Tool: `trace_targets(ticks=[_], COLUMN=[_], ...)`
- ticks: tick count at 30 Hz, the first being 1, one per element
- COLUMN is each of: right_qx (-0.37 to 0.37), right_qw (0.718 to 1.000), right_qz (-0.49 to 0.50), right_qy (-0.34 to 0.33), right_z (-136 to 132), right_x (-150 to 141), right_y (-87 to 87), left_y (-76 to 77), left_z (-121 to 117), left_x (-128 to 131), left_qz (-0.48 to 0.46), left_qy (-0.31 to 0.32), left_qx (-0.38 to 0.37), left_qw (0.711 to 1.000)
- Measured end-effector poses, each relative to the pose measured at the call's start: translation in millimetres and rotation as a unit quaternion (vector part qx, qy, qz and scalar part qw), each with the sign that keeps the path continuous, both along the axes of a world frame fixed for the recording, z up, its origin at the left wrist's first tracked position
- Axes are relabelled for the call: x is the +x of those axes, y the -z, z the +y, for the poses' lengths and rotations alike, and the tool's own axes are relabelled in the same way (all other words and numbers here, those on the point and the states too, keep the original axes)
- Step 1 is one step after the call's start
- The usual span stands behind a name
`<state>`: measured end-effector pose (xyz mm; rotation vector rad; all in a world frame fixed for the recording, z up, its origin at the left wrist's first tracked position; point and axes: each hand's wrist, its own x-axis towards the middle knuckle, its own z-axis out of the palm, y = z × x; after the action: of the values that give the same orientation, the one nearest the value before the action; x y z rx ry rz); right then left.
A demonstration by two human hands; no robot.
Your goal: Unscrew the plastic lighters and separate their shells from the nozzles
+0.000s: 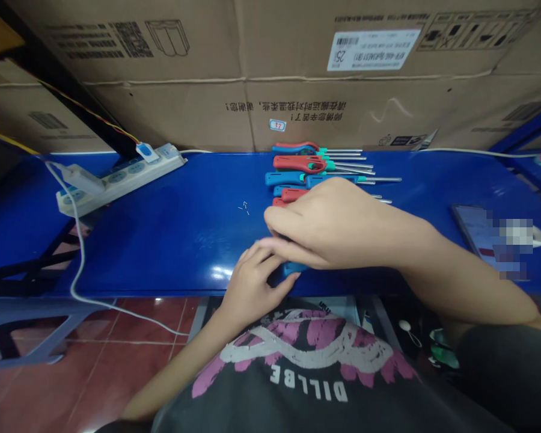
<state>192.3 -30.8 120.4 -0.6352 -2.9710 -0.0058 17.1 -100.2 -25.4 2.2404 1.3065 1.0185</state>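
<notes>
Left hand [252, 285] on blue handle [295, 268], bench [180, 240] near edge.
I see it part-closed, thumb at the handle's near side; right hand [338, 225] bunched just above, fingertips hidden, can't tell what I've got there. Beyond, red and blue lighters [297, 163] piled up to the far edge.

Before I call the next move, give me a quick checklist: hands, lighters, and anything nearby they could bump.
1. Left hand at the blue piece: ok, thumb against it.
2. Blue piece in clear view: not ok, hands cover most of it.
3. Right hand grip: cannot tell, fingertips hidden.
4. Lighters aligned: ok, visible metal rods point right.
5. Power strip apart from both hands: ok.
6. Phone clear of right forearm: cannot tell, close together in view.
</notes>
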Motion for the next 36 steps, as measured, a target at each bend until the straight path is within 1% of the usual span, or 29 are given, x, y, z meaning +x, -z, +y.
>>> trace_targets(ticks=[3,6,10,13,16,20,21,24,28,31,33,36], right_qx=[-0.023,-0.03,-0.047,-0.047,-0.052,-0.036,-0.036,-0.052,-0.042,-0.067,-0.073,-0.081], right_qw=[0.999,0.999,0.998,0.999,0.998,0.999,0.999,0.999,0.999,0.998,0.997,0.996], right_qz=[0.016,0.011,0.018,0.008,0.009,-0.001,-0.003,0.009,-0.013,0.006,0.01,0.01], right_qy=[-0.018,-0.019,-0.042,-0.027,-0.027,0.019,0.022,0.011,0.014,-0.012,-0.008,-0.017], right_z=[0.3,0.7,1.0,0.7,-0.6,-2.4,-2.7,-3.4,-2.7,-1.1,-0.1,0.8], right_x=[0.2,-0.2,0.7,2.3,3.4,4.2,4.5,5.2,4.9,4.5,4.7,5.4], right_y=[0.7,1.1,-1.2,-3.8,-5.9,-7.3,-7.6,-8.0,-7.7,-7.1,-6.7,-6.0], left_y=[-0.3,-1.3,-1.5,-0.2,0.5,-0.2,-0.3,-0.1,1.0,1.1,1.2,1.4], left_z=[0.5,0.4,0.7,1.2,1.6,1.6,1.6,1.6,1.6,1.7,1.5,0.8], left_x=[-0.4,-0.5,-0.3,-0.5,-0.6,-0.5,-0.5,-0.6,-0.5,-0.3,-0.3,-0.9], left_qz=[0.035,0.039,0.041,0.039,0.038,0.036,0.034,0.043,0.031,0.02,0.023,0.031], left_qy=[-0.002,-0.005,-0.007,-0.002,0.005,0.005,0.005,0.002,-0.007,-0.001,0.002,-0.001], left_qx=[0.006,-0.014,-0.011,0.003,0.02,0.015,0.019,0.012,0.014,0.01,-0.002,0.007], left_qw=[0.999,0.999,0.999,0.999,0.999,0.999,0.999,0.999,0.999,1.0,1.0,0.999])
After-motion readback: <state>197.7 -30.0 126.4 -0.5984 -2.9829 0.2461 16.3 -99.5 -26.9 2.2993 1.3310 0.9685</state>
